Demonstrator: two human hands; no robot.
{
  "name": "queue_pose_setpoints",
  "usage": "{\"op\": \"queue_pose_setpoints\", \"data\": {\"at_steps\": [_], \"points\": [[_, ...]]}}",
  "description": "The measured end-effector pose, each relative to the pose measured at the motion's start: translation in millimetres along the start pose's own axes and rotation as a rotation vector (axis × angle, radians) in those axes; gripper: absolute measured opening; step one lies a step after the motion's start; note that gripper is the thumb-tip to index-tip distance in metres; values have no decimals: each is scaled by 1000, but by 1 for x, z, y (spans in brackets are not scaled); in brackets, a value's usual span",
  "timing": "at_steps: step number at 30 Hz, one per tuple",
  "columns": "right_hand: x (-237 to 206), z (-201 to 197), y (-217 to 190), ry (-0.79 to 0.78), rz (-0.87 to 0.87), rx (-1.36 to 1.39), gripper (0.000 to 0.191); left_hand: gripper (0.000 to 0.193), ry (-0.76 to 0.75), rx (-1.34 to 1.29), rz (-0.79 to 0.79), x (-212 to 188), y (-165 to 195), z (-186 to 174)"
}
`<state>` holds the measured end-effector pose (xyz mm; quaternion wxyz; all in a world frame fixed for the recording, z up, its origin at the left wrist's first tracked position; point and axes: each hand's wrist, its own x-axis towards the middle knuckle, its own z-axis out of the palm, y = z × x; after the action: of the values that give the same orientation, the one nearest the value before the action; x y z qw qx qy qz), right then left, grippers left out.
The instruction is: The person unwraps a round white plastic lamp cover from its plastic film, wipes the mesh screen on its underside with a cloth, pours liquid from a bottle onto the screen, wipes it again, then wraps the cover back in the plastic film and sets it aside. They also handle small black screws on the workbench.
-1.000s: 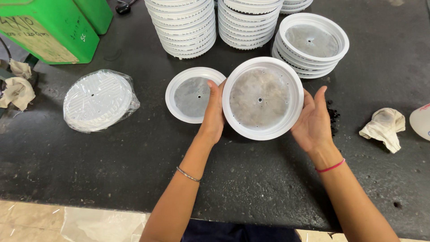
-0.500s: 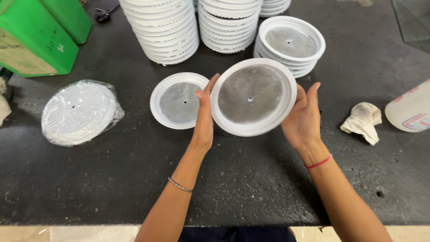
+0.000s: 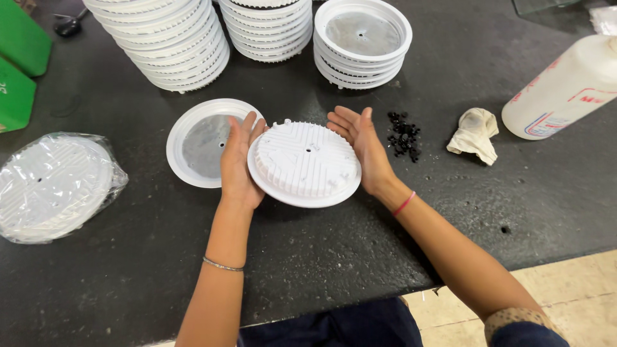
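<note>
A round white plastic disc (image 3: 304, 162) with a ribbed underside facing up is held between my two palms just above the dark table (image 3: 321, 257). My left hand (image 3: 239, 160) presses its left edge with fingers straight. My right hand (image 3: 362, 146) braces its right edge, fingers stretched out. Right behind my left hand, a second white disc (image 3: 196, 142) lies flat with its grey inner face up.
Three stacks of white discs (image 3: 168, 40) (image 3: 275, 26) (image 3: 362, 40) stand at the back. A plastic-wrapped disc (image 3: 54, 185) lies at left beside green containers (image 3: 18, 71). A pile of small black pieces (image 3: 403, 133), a crumpled rag (image 3: 474, 133) and a white bottle (image 3: 565, 90) are at right.
The disc in my hands has been flipped from its grey inner face to its ribbed underside. The view has shifted, showing more of the table's right side.
</note>
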<state>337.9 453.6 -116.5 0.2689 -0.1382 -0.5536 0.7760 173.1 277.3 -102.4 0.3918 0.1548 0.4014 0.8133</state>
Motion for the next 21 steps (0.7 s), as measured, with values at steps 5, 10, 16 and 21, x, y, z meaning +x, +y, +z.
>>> {"op": "queue_pose_setpoints", "data": {"at_steps": [5, 10, 16, 21], "points": [[-1, -1, 3, -18, -4, -80, 95, 79, 36, 107, 35, 3, -10, 0], [0, -6, 6, -66, -79, -202, 91, 82, 64, 168, 23, 0, -8, 5], [9, -62, -35, 185, -307, -921, 36, 84, 41, 185, -5, -1, -16, 9], [-2, -139, -84, 273, -112, -1339, 21, 88, 38, 196, -31, 0, -21, 9]]}}
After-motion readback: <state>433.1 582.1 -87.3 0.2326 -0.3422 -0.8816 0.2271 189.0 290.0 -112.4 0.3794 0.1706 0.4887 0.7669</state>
